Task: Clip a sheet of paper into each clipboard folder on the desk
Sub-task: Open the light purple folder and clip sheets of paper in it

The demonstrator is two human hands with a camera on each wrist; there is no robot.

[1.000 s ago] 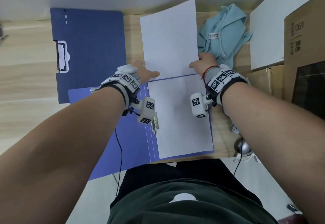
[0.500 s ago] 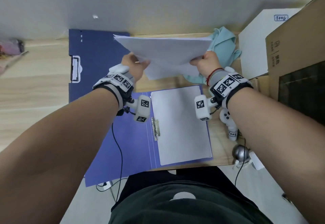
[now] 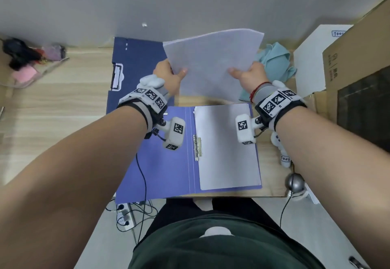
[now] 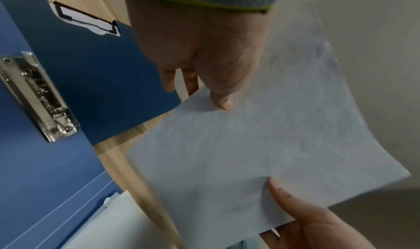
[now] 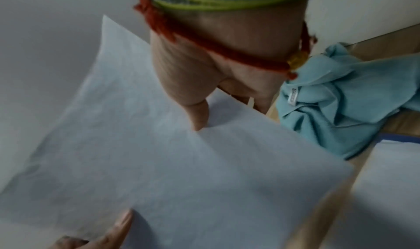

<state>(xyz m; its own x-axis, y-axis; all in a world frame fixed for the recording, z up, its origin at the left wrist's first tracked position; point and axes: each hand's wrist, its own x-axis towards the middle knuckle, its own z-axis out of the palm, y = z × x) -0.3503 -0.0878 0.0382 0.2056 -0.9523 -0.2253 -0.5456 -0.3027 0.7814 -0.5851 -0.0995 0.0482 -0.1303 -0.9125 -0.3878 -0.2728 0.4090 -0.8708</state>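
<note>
**Head view: both hands hold one sheet above the open folder**

Head view shows the left hand (image 3: 168, 76) pinching the sheet of paper (image 3: 213, 61) at its left edge, thumb on top and fingers beneath. The right hand (image 3: 249, 74) pinches the right edge the same way. The sheet hangs in the air over the far part of the tabletop (image 3: 52, 110), its far edge raised toward the wall and bowed; its long axis cannot be told.

Left wrist view adds the metal clip (image 4: 38, 98) of the lighter blue folder (image 3: 160, 171), which lies open nearest the person with a sheet already on its right half. The dark blue folder (image 3: 137, 57) lies closed behind it. Right wrist view alone shows the teal cloth (image 5: 345, 109) just beside the right hand.
</note>
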